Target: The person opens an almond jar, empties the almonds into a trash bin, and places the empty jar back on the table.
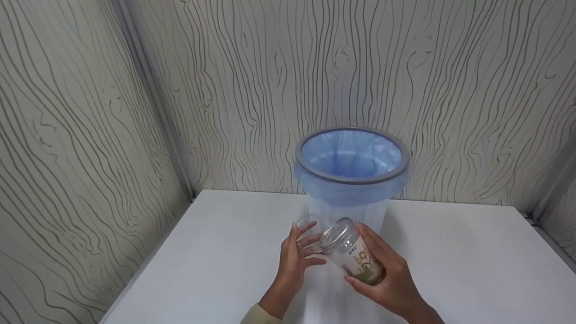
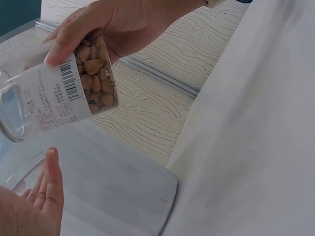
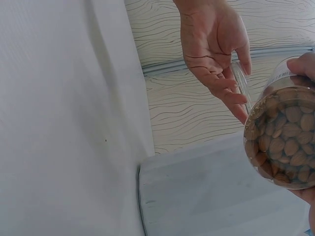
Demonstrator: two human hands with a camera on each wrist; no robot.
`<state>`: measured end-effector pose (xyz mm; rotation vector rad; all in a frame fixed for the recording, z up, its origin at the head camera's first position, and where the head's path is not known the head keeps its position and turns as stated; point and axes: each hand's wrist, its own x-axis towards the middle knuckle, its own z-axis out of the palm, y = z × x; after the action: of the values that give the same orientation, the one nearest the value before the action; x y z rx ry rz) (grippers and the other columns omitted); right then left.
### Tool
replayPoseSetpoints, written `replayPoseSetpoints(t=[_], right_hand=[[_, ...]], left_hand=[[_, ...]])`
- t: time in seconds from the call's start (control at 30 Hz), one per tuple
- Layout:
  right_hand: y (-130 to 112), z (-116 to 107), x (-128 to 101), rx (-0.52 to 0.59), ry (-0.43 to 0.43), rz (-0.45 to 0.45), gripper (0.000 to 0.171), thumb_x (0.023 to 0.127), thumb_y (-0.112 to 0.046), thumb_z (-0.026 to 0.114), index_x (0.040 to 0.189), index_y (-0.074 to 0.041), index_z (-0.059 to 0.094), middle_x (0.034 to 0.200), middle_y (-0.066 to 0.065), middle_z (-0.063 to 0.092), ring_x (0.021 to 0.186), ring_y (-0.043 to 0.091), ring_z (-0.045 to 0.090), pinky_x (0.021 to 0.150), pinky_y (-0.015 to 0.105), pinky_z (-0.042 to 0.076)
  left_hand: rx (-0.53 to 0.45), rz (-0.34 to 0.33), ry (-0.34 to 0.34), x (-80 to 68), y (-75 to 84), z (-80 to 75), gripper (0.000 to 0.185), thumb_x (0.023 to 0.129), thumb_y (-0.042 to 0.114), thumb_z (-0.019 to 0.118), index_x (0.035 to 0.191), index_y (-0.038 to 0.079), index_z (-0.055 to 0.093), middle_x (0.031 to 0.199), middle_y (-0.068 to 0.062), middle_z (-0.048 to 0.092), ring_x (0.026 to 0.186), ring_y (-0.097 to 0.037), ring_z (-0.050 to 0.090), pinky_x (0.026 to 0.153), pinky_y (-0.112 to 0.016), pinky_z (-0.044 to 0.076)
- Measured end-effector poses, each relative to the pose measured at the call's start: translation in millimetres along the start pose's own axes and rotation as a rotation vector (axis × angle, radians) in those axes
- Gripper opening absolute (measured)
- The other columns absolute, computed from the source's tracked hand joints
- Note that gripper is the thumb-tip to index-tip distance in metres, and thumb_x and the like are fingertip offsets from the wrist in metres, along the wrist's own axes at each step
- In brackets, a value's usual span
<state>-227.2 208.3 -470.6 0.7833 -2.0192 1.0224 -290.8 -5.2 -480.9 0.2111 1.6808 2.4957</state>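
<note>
My right hand point(image 1: 393, 279) grips a clear jar point(image 1: 353, 258) with a flower-printed label, tilted with its uncovered mouth toward the left hand. Brown almonds point(image 3: 290, 140) lie in the bottom of the jar, and a barcode label point(image 2: 51, 93) is on its side. Just left of the mouth, my left hand point(image 1: 294, 258) holds a clear round lid point(image 3: 240, 81) between thumb and fingers. Being transparent, the lid is faint in the head view. Both hands are raised above the white table point(image 1: 216, 261).
Behind the hands stands a pale bin point(image 1: 346, 213) with a grey rim ring point(image 1: 351, 181) and a blue bag liner point(image 1: 346, 155). Wood-grain patterned panels point(image 1: 252, 90) enclose the table at the back and left.
</note>
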Motion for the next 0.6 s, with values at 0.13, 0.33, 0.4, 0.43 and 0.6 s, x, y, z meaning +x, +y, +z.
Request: replayPoseSetpoints(t=[0.13, 0.33, 0.4, 0.43, 0.6], right_hand=[[0.6, 0.9, -0.5, 0.01, -0.004, 0.0, 0.109, 0.059, -0.012, 0.099, 0.152, -0.002, 0.044, 0.153, 0.014, 0.048, 0.139, 0.012, 0.048, 0.104, 0.015, 0.041], [3.1, 1.2, -1.0, 0.021, -0.002, 0.003, 0.109, 0.058, -0.011, 0.099, 0.152, -0.001, 0.044, 0.153, 0.015, 0.048, 0.139, 0.011, 0.048, 0.105, 0.017, 0.041], [3.8, 1.2, -1.0, 0.021, -0.004, 0.004, 0.11, 0.058, -0.011, 0.099, 0.152, -0.001, 0.044, 0.153, 0.015, 0.048, 0.139, 0.011, 0.048, 0.105, 0.017, 0.041], [4.0, 1.2, -1.0, 0.02, -0.005, 0.004, 0.11, 0.058, -0.011, 0.1, 0.152, -0.001, 0.043, 0.153, 0.015, 0.048, 0.139, 0.011, 0.048, 0.105, 0.017, 0.041], [4.1, -0.1, -0.7, 0.024, 0.0, 0.002, 0.11, 0.058, -0.01, 0.1, 0.152, -0.001, 0.043, 0.153, 0.015, 0.048, 0.138, 0.011, 0.048, 0.105, 0.017, 0.041]], left_hand=[[0.011, -0.019, 0.007, 0.9, -3.0, -2.1, 0.068, 0.108, 0.056, 0.031, 0.142, 0.002, 0.055, 0.119, -0.018, 0.071, 0.092, -0.029, 0.074, 0.069, -0.036, 0.061], [0.022, -0.027, 0.01, 2.6, -7.3, -5.9, 0.066, 0.107, 0.054, 0.033, 0.141, 0.002, 0.056, 0.12, -0.019, 0.07, 0.089, -0.031, 0.075, 0.065, -0.035, 0.061], [0.029, -0.028, 0.002, 3.7, -8.2, -6.6, 0.066, 0.107, 0.054, 0.033, 0.14, 0.002, 0.057, 0.119, -0.019, 0.071, 0.085, -0.03, 0.075, 0.063, -0.033, 0.061], [0.031, -0.03, -0.003, 4.3, -8.8, -6.8, 0.065, 0.107, 0.054, 0.033, 0.139, 0.002, 0.058, 0.118, -0.019, 0.072, 0.082, -0.03, 0.075, 0.062, -0.032, 0.06], [0.058, -0.053, -0.029, 6.5, -10.6, -8.2, 0.062, 0.109, 0.049, 0.031, 0.135, 0.002, 0.061, 0.112, -0.017, 0.074, 0.077, -0.028, 0.075, 0.056, -0.027, 0.057]])
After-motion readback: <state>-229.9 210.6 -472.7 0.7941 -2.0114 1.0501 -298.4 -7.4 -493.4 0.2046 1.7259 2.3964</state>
